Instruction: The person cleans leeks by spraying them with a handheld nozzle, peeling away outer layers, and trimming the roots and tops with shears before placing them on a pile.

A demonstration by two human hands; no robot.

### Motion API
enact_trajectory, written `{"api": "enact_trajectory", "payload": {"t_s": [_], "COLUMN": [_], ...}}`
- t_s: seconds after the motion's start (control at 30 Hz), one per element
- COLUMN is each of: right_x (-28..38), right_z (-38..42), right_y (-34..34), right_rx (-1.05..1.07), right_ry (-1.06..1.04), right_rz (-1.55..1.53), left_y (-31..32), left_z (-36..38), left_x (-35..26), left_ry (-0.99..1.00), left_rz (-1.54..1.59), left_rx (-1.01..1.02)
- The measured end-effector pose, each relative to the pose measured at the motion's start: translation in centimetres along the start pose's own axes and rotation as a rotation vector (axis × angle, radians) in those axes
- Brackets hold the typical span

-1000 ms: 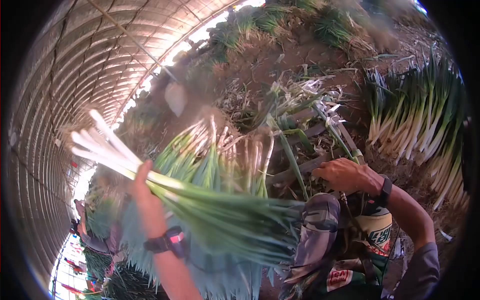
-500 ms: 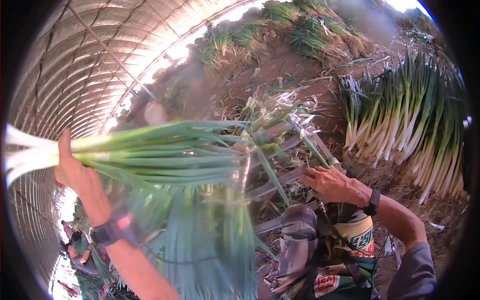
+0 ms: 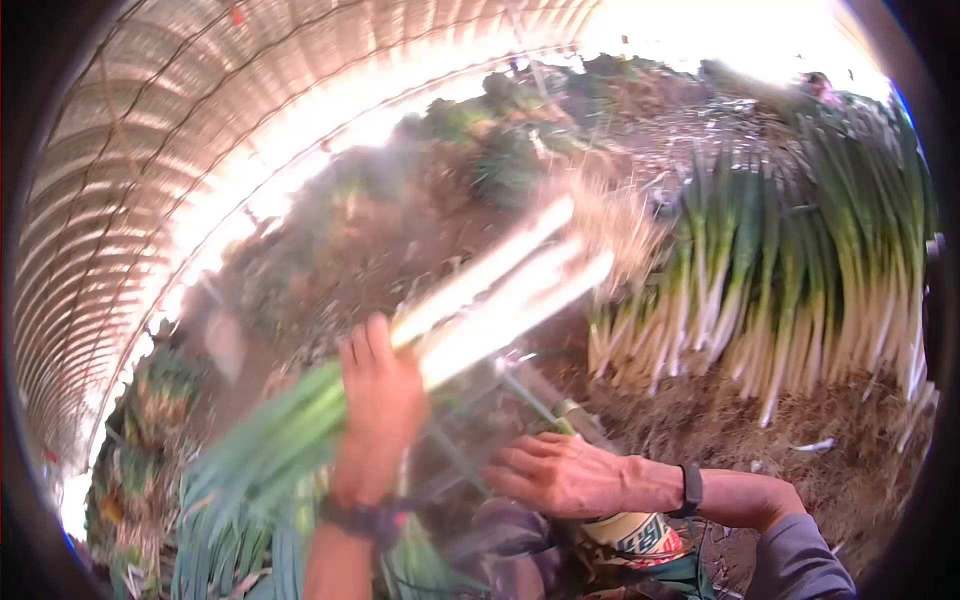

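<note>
My left hand (image 3: 382, 405) is closed around a bunch of green onions (image 3: 495, 310). The white stalks slant up to the right, with roots blurred at their ends; the green leaves trail down to the left. Lower and to the right, my right hand (image 3: 560, 475) is palm down with fingers loosely stretched out, and I see nothing in it. Its fingertips are somewhat smeared. Just above that hand is the end of a pole-like bar (image 3: 580, 420), part of a frame mostly hidden by the blur and the onions.
Trimmed green onions (image 3: 740, 270) lie in a long row on the soil at right, roots toward me. More onion piles (image 3: 510, 160) stand farther back. Below my right hand is a printed yellow and green bag (image 3: 640, 540). An arched tunnel roof (image 3: 150, 170) curves overhead at left.
The bunch in my left hand has swung from lying level at far left to slanting across the middle, roots now pointing up right. My view has shifted; my right hand appears lower and further left.
</note>
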State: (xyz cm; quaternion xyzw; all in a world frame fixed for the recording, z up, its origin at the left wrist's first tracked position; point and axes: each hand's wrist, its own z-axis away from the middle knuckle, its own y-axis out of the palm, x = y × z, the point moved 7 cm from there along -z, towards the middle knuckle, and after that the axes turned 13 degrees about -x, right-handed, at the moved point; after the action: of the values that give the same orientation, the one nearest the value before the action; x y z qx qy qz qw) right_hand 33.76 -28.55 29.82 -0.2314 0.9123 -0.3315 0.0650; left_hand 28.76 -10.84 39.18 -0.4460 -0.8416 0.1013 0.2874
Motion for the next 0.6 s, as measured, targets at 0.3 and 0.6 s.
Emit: {"api": "enact_trajectory", "payload": {"t_s": [0.3,0.6], "right_x": [-1.4,-6.4], "right_z": [1.6,6.6], "right_y": [-2.1,-1.2], "right_rx": [0.016,0.383], "right_ry": [-0.127,0.193], "right_rz": [0.292,0.166], "left_y": [4.3,0.0], "left_z": [11.5,13.1], "left_x": [-8.6,-10.7], "left_ry": [-0.047,0.079], "left_rz": [0.224,0.318], "left_rx": [0.389,0.256]}}
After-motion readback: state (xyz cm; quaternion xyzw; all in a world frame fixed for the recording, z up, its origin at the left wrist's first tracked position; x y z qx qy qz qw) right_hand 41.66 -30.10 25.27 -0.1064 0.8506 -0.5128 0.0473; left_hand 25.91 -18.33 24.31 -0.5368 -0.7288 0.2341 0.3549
